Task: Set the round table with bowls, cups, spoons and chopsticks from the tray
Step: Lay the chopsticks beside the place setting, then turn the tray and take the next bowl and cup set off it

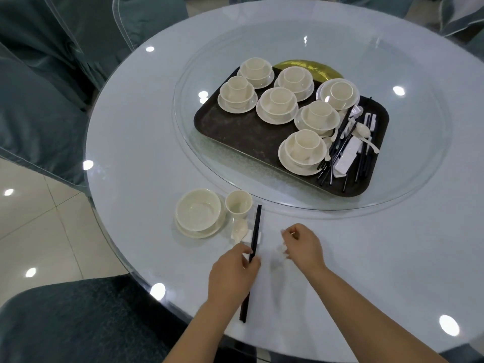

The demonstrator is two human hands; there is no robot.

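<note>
Left hand (pixel 233 273): fingers curled round the pair of black chopsticks (pixel 253 247), pinching them about mid-length; the near ends stick out behind the hand toward the table edge.
Right hand (pixel 303 246): just beside the left hand, not touching it, fingers loosely curled over the table with nothing in them.
Chopsticks: tips point away from the left hand and lie across a small white rest (pixel 255 236).
Spoon (pixel 238 230): white, just ahead of the left hand, touching the rest's left side.
Cup (pixel 238 202): upright, ahead of the left hand, beyond the spoon.
Bowl (pixel 199 210): sits on a saucer, ahead and to the left of the left hand, next to the cup.
Tray (pixel 235 132): dark, well ahead of both hands on the glass turntable (pixel 408 179); carries seven stacked sets of cup, bowl and saucer.
Loose cutlery (pixel 351 148): black chopsticks, white spoons and rests heaped at the tray's right end, far ahead of the right hand.
Round table (pixel 366 258): pale glossy top under both hands.
</note>
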